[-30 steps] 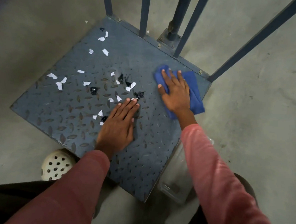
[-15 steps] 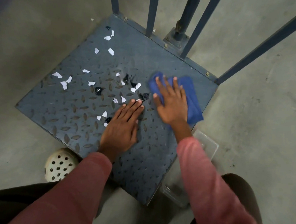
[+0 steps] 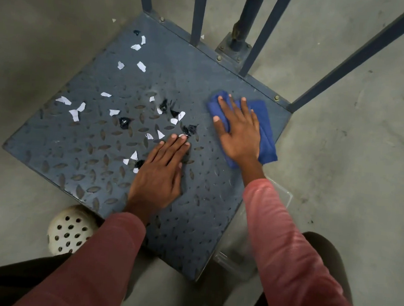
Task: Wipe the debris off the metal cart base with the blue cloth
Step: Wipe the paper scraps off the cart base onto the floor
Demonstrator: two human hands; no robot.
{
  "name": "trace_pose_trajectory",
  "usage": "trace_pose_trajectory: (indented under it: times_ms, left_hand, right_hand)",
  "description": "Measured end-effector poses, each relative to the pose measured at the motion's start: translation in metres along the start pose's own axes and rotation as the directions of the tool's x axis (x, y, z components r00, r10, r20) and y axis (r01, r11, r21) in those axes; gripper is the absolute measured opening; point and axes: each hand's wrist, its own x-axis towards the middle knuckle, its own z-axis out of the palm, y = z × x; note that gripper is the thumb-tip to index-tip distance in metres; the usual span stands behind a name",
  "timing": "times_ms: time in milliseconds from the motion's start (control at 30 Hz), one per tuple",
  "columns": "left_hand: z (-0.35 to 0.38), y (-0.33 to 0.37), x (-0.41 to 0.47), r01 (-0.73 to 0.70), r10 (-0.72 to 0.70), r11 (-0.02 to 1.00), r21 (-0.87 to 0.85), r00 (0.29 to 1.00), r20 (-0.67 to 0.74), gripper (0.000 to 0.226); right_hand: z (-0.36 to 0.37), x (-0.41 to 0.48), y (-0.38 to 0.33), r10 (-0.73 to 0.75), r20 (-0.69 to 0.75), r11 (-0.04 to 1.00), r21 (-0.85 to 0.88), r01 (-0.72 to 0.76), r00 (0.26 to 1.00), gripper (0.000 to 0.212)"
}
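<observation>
The metal cart base point(image 3: 82, 164) is a dark blue-grey tread plate lying on a concrete floor. White paper scraps point(image 3: 75, 114) and black bits point(image 3: 124, 122) are scattered over its left and middle. My right hand point(image 3: 239, 131) lies flat with spread fingers on the folded blue cloth point(image 3: 267, 133) near the plate's right corner. My left hand point(image 3: 160, 171) rests flat on the plate, fingertips touching scraps in the middle; a black bit sits against its left side.
Blue metal bars point(image 3: 198, 13) rise from the plate's far edge. A clear plastic container point(image 3: 237, 261) stands on the floor beside the plate's right edge, partly under my right sleeve. A white perforated shoe point(image 3: 69, 232) is at the near left edge.
My right hand slid the blue cloth left toward the debris, then back right toward the plate's corner. My left hand stayed put on the plate.
</observation>
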Motion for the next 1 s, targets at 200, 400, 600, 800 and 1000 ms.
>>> trace_pose_trajectory:
  times_ms: [200, 400, 600, 800, 1000]
  left_hand:
    - [0.002, 0.000, 0.000, -0.005, 0.005, 0.999, 0.037, 1.000, 0.000, 0.055]
    - [0.003, -0.003, 0.001, -0.013, 0.011, 1.000, 0.029, 0.998, 0.060, 0.055]
    - [-0.020, -0.022, 0.021, 0.002, 0.058, 0.975, -0.221, 0.961, 0.269, 0.066]
    - [-0.033, -0.052, 0.027, -0.239, 0.238, 0.970, -0.046, 0.891, 0.386, 0.080]
    - [-0.029, -0.076, 0.024, -0.442, 0.424, 0.897, 0.000, 0.862, 0.279, 0.074]
  right_hand:
    - [0.006, 0.009, -0.003, 0.266, -0.196, 0.963, 0.096, -0.251, 0.944, 0.053]
    - [0.009, 0.012, 0.001, 0.392, -0.224, 0.920, 0.072, -0.386, 0.892, 0.056]
    - [0.009, 0.014, 0.004, 0.371, -0.265, 0.927, 0.048, -0.372, 0.890, 0.058]
    - [0.017, 0.005, 0.005, 0.334, -0.217, 0.935, -0.049, -0.352, 0.917, 0.061]
    - [0.037, -0.101, -0.079, 0.471, -0.166, 0.875, -0.032, -0.483, 0.866, 0.061]
